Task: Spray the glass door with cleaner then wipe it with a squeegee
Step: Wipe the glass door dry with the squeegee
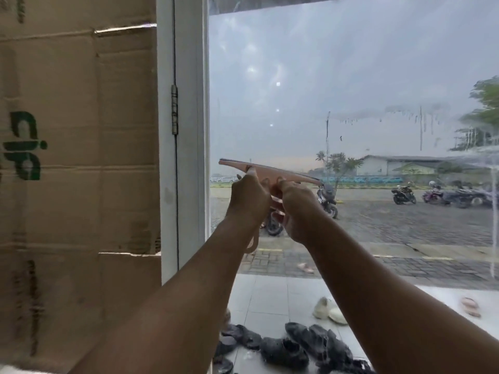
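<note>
Gripping squeegee (266, 171) (frame (191, 184) left, glass (351, 76) rightward)

Cardboard box (75, 130) with green print fills left of frame. Metal hinge (174, 109) centre left. Black sandals (297, 346) heaped bottom centre on white tiles (270, 298); white shoes (328, 310) just above. Motorbikes (403, 194) parked mid right on paved yard (405, 225). Low building (399, 164) behind, tree (486, 103) far right.

Pink squeegee (266, 174) — blade against wet, streaked glass door (351, 90).
</note>
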